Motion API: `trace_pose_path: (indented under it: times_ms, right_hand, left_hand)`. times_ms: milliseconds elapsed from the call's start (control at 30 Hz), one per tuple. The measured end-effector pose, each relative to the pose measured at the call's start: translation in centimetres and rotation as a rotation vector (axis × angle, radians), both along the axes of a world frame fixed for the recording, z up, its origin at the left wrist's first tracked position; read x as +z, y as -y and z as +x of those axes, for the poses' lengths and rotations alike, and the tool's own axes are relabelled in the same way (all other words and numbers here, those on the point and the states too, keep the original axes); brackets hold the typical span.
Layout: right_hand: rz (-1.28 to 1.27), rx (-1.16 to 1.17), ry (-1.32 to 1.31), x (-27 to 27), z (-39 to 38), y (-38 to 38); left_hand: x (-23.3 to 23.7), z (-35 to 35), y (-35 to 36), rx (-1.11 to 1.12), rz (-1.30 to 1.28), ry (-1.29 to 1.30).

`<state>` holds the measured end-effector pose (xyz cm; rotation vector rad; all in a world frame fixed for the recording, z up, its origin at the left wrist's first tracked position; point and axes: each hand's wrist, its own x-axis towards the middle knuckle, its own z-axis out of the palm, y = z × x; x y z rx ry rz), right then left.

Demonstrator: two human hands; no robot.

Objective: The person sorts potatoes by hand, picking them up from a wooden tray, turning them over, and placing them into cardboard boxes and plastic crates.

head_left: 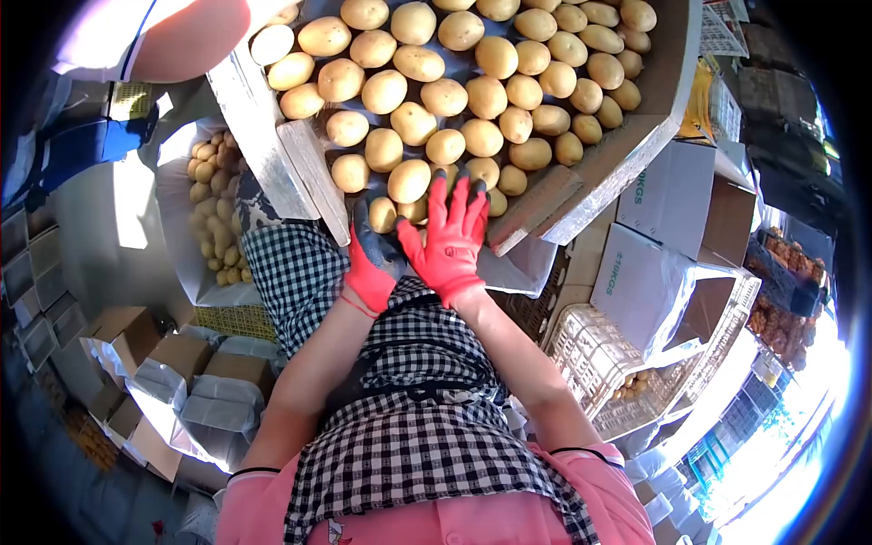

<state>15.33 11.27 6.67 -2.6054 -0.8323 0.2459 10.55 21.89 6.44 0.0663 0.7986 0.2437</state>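
Many yellow potatoes point(413, 123) lie on a sorting table point(618, 150) with raised wooden sides that narrow toward me. At its narrow end are both my hands, in red gloves with dark fingertips. My right hand point(451, 238) lies palm down with fingers spread, its fingertips over the nearest potatoes. Just left of it is my left hand point(374, 263), turned on its side with fingers extended and its dark palm partly showing. It is beside a small potato point(381, 215) and holds nothing that I can see. A white sheet point(518, 271) hangs below the chute mouth.
On the left, a lined crate point(182, 259) holds more potatoes. Cardboard boxes point(182, 354) stand below it. To the right are white cartons point(636, 282) and a plastic crate point(590, 359). Farther right, dark crates hold brownish produce point(781, 318). Blue cloth point(91, 145) shows at the far left.
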Motion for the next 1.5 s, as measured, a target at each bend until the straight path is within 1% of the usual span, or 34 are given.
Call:
trace_pose_path:
  times_ms: [33, 100, 133, 167, 233, 267, 300, 367, 433, 500, 567, 600, 633, 700, 733, 800, 833, 867, 900, 933, 967, 1000, 1033, 1067, 1100, 1167, 1200, 1267, 1300, 1333, 1367, 1400, 1433, 1500]
  right_hand:
    - [0.121, -0.055, -0.014, -0.2, 0.6, 0.6]
    - [0.267, -0.444, -0.084, 0.1, 3.4, -0.8]
    - [0.233, -0.486, -0.091, 0.9, 4.7, -1.7]
    - [0.078, -0.243, 0.046, 0.7, 4.5, -2.1]
    - [0.066, 0.07, 0.05, -0.7, 2.1, -1.0]
    - [0.098, 0.013, 0.046, 0.3, 1.3, -1.1]
    - [0.158, -0.106, 0.137, 1.1, 1.3, -1.5]
    - [0.145, 0.16, 0.137, 2.6, 4.8, -3.1]
    - [-0.19, 0.254, -0.026, 2.4, 7.0, -5.9]
    - [-0.308, 0.331, 0.014, 3.2, 8.7, -7.3]
    - [-0.23, 0.303, 0.03, 2.9, 8.9, -7.0]
    - [-0.092, 0.289, -0.011, 3.3, 8.2, -5.5]
    - [0.044, 0.276, -0.046, 4.2, 7.7, -3.9]
    - [0.248, 0.237, 0.135, 9.0, 7.5, 1.7]
    - [0.188, 0.11, 0.372, 9.8, 8.4, 5.9]
    - [0.099, -0.305, 0.768, 13.1, 13.5, 13.0]
    - [-0.05, -0.579, 0.716, 14.6, 15.5, 15.4]
    - [-0.18, -0.803, 0.54, 15.2, 16.2, 15.5]
    - [-0.413, -0.741, 0.424, 14.6, 16.2, 14.8]
    - [-0.371, -0.307, 0.702, 12.1, 14.9, 12.5]
    - [-0.06, -0.228, 0.473, 8.0, 13.6, 9.4]
    - [-0.025, 0.074, 0.298, 8.0, 10.6, 4.4]
    - [-0.114, 0.168, 0.175, 5.0, 8.4, 2.5]
    - [0.013, 0.097, 0.118, 4.4, 7.0, 0.8]
    - [0.137, 0.023, 0.06, 4.1, 6.4, -0.2]
    - [0.094, -0.1, 0.316, 4.6, 7.4, -1.3]
    - [0.042, -0.104, 0.087, 1.5, 6.5, -1.4]
    - [0.089, -0.058, 0.131, 2.0, 5.4, -0.8]
    - [0.112, -0.069, 0.112, 1.8, 5.4, -0.4]
    - [0.053, -0.044, 0.243, 4.0, 6.1, -1.3]
    - [0.201, 0.025, 0.233, 5.7, 6.7, -2.8]
    - [0.277, 0.15, 0.042, 7.4, 7.4, -5.5]
    - [0.353, 0.272, -0.145, 7.9, 7.9, -8.5]
    - [0.184, 0.224, 0.016, 5.3, 8.3, -14.9]
  left_hand:
    - [-0.2, 0.0, 0.1, 0.005, -0.002, -0.004]
    - [-0.8, -0.3, 0.6, -0.093, 0.522, -0.16]
    - [0.7, 0.3, 0.7, 0.008, 0.295, -0.153]
    - [0.0, 0.1, 0.9, 0.005, 0.295, -0.155]
    - [-1.7, 0.4, 0.9, -0.096, 0.408, -0.202]
    - [-0.7, -0.1, 0.4, -0.146, 0.293, -0.087]
    - [-0.3, 0.3, 0.1, -0.112, 0.23, 0.018]
    - [0.3, 0.2, -0.7, -0.126, -0.134, 0.133]
    - [-1.3, -0.6, -0.5, -0.141, -0.2, 0.173]
    - [-1.8, 0.0, -0.9, -0.144, -0.251, 0.234]
    - [-1.5, 0.3, -1.0, -0.164, -0.234, 0.332]
    - [-1.4, 0.6, -1.1, -0.135, -0.315, 0.388]
    - [-1.4, 0.8, -1.3, -0.134, -0.316, 0.394]
    - [-1.5, 0.9, -1.4, -0.132, -0.391, 0.35]
    - [-0.5, 1.3, -1.2, -0.126, -0.307, 0.315]
    - [-0.6, 1.2, -0.8, -0.105, -0.298, 0.378]
    - [-0.5, 1.3, -0.9, -0.106, -0.27, 0.405]
    - [-0.5, 1.1, -0.8, -0.112, -0.272, 0.405]
    - [-0.5, 1.1, -0.7, -0.103, -0.25, 0.355]
    - [-0.5, 1.3, -0.6, -0.094, -0.22, 0.309]
    - [-0.7, 1.2, -0.2, -0.096, -0.214, 0.31]
    - [-1.1, 0.7, 0.7, -0.161, 0.168, 0.258]
    - [-2.4, 0.4, 1.0, -0.127, 0.051, 0.094]
    - [-3.8, 0.1, 1.4, -0.074, -0.064, -0.072]
    - [-4.1, -0.5, 1.4, -0.188, 0.286, -0.061]
    - [-2.5, 0.1, 1.4, -0.095, 0.296, -0.024]
    - [-1.2, 0.1, 1.9, -0.096, 0.292, -0.031]
    - [1.3, 1.5, 1.7, 0.049, 0.223, -0.12]
    - [1.9, 1.5, 0.9, -0.007, 0.018, -0.043]
    - [2.8, 1.5, 0.7, -0.003, -0.056, -0.091]
    - [3.4, 1.5, 0.4, -0.004, -0.127, -0.136]
    - [1.4, 0.9, 0.1, -0.028, -0.181, 0.031]
    - [0.3, 0.9, 0.0, -0.044, 0.004, 0.097]
    - [0.4, 0.6, -0.1, -0.008, -0.197, 0.14]
